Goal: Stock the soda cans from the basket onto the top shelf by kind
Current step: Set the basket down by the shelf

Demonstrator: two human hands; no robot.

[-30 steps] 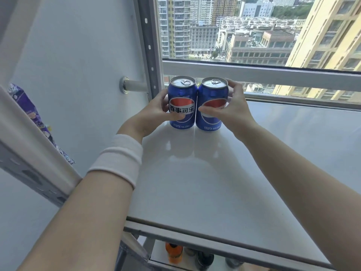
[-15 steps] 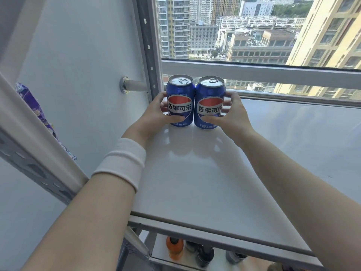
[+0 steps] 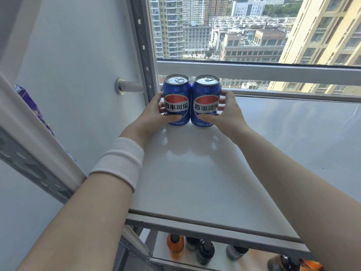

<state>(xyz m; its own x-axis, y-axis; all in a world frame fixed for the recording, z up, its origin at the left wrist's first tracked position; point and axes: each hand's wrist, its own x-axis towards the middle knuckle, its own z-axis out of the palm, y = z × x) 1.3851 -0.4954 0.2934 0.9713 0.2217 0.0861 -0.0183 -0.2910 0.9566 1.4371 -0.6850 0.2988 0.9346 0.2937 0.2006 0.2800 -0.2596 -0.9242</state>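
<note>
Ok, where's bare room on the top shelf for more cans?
The top shelf is bare right of the right can along the window rail, and in front of both cans to the front edge. Crowded only back left: left can beside the post, left hand and right hand gripping one each.

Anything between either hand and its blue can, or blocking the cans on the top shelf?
Nothing visible. The left hand grips the left can, the right hand the right can; both stand upright, side by side, on the top shelf.
</note>
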